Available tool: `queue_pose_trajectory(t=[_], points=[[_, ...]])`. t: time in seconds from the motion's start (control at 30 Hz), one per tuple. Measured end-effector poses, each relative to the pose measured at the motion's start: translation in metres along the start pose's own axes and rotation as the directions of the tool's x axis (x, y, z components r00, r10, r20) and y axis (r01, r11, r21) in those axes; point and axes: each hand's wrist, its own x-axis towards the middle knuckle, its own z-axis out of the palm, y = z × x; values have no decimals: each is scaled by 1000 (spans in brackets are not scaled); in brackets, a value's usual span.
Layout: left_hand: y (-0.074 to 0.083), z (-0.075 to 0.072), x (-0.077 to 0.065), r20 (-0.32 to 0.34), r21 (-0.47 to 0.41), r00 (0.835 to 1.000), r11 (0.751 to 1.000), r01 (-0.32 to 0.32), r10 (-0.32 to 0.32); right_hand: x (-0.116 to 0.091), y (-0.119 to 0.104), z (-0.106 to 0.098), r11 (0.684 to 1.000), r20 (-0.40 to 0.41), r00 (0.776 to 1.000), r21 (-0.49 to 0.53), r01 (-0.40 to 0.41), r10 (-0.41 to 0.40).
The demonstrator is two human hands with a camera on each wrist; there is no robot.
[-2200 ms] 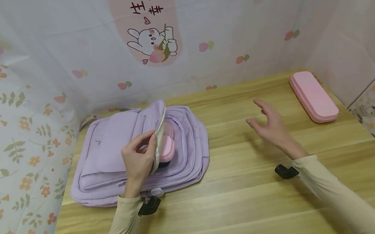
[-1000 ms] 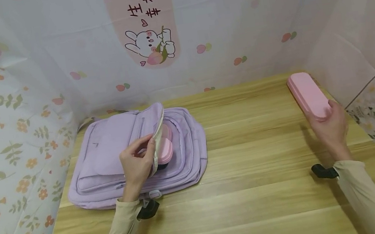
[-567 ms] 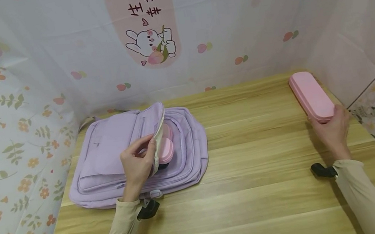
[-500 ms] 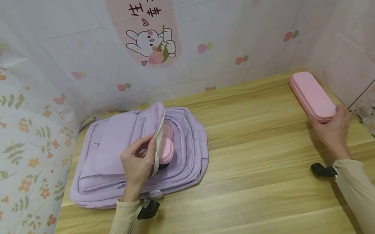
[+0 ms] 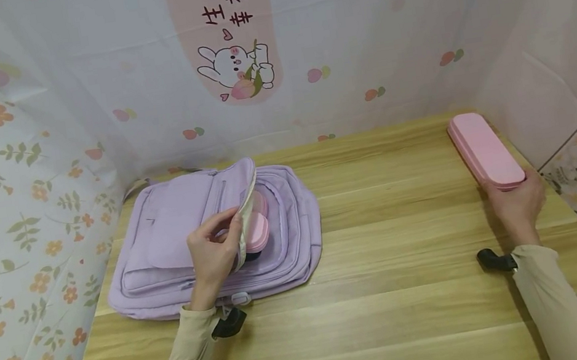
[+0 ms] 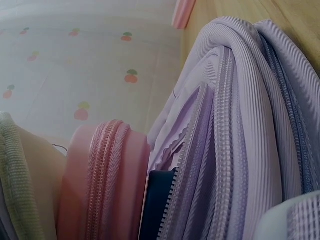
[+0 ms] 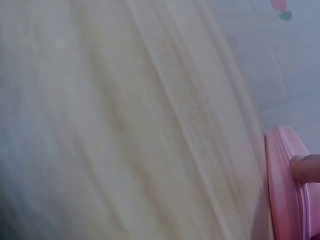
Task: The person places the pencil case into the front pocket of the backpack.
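Worktop: wood-grain, backed by printed cloth.
Backpack: lilac, flat near the far left corner; left hand pinches its raised flap.
Zip case: pink, at the far right corner; right hand grips its near end.

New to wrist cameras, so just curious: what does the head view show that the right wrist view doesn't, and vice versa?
Only the head view: the left hand pinching the flap of the lavender backpack, a pink case inside it, and the rabbit print.

Only the right wrist view: the ribbed zipper strip on the side of the long pink case.

Both: that case, the right hand (only partly in the wrist view), the wood-grain table and fruit-print curtain.
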Motion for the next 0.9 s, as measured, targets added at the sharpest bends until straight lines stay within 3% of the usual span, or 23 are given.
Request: queue_pose_trajectory(t=[0.3,0.47,0.67,0.9], points=[[-2,-1,0,8,-3,1000,1000,-9,9,0,-3,1,990,-59,988,21,-142,143],[-2,-1,0,10,0,1000,1000,-11,11,0,-1,0,983,-82,980,56,-177,181],[-3,0,1,10,4,1000,1000,-7,7,-3,-5,-2,985,-87,984,86,-147,155],[-2,-1,0,7,6,1000,1000,-14,14,-11,-16,-2,989,-10,997,130,-76,78]])
